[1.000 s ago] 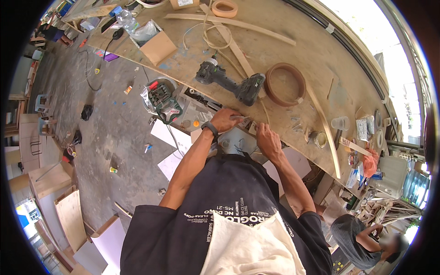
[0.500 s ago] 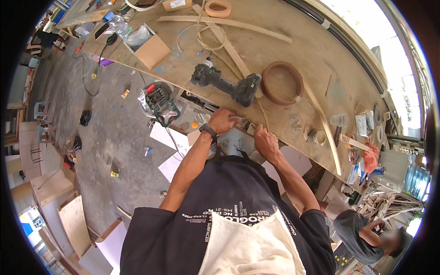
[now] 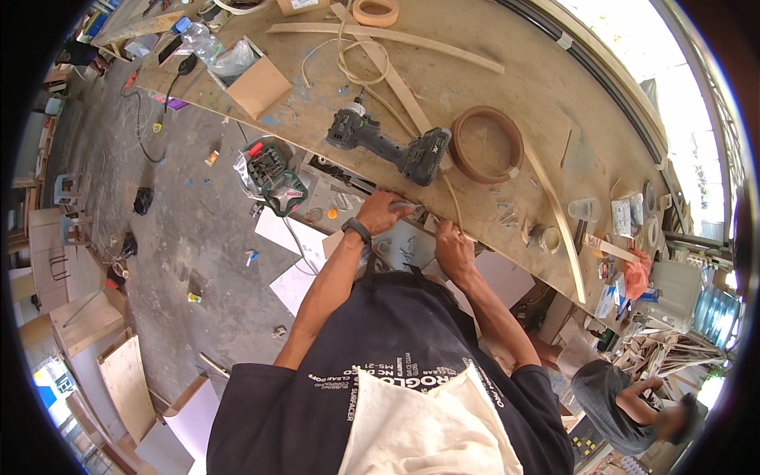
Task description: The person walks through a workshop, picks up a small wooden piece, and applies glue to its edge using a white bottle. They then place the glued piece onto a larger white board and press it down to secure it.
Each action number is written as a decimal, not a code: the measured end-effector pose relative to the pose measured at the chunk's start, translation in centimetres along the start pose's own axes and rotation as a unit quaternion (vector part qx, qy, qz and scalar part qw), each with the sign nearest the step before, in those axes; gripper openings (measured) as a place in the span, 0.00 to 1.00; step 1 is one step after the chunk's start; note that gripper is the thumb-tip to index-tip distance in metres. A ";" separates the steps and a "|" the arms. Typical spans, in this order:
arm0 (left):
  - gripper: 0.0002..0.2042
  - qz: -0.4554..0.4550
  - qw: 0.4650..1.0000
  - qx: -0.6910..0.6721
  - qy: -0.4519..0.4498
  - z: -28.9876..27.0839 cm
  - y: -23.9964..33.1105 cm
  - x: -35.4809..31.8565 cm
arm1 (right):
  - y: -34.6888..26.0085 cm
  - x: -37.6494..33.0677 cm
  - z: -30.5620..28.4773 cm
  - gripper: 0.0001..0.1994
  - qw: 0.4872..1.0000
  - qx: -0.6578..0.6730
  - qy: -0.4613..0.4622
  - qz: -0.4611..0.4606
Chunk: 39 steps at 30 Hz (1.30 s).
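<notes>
Both my hands meet at the near edge of the wooden workbench. Between the fingers of my left hand, which wears a dark wristband, is a small greyish piece whose kind I cannot make out. My right hand is closed just to the right, and its fingers hide whatever is in them. A narrow tan strip comes down across the bench toward this hand. Beyond my hands lies a black cordless drill on its side. A brown roll of edging rests right of the drill.
Bent wooden strips, a jar and a plastic cup are on the bench. A cardboard box stands at its left edge. Left of my hands is a green power tool. Another person is at lower right.
My hands stay together at the bench edge with only slight shifts of the fingers. The view has moved a little, and the other person at lower right has shifted slightly.
</notes>
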<state>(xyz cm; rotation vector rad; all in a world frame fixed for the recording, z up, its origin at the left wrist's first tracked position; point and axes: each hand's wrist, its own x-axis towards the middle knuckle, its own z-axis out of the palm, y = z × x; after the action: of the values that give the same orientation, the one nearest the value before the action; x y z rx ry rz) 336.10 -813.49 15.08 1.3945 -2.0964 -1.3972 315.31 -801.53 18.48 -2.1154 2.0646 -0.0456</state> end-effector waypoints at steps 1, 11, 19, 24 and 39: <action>0.27 0.001 1.000 -0.014 -0.004 0.2 0.0 0.0 | 0.3 -0.8 0.3 0.10 1.000 0.016 0.006 0.017; 0.21 0.025 0.981 -0.188 0.040 0.2 -0.6 -3.8 | 3.9 -4.8 -4.4 0.09 0.968 0.156 0.130 0.150; 0.14 0.110 0.910 -0.316 0.243 0.5 3.4 -13.7 | 9.8 -1.0 -2.5 0.20 0.983 0.038 0.145 0.110; 0.14 0.115 0.857 -0.312 0.395 2.8 6.9 -22.8 | 9.7 -1.6 -2.1 0.24 0.965 -0.006 0.261 0.010; 0.17 0.015 0.636 -0.346 0.690 14.9 9.4 -49.2 | -17.3 -19.7 -1.5 0.20 0.745 0.427 -0.155 -0.489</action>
<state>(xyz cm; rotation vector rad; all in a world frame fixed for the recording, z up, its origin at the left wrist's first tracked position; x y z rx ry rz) 345.91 -763.98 28.79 1.2678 -0.4560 -0.4857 331.56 -781.85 24.71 -2.0401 0.3630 -0.5958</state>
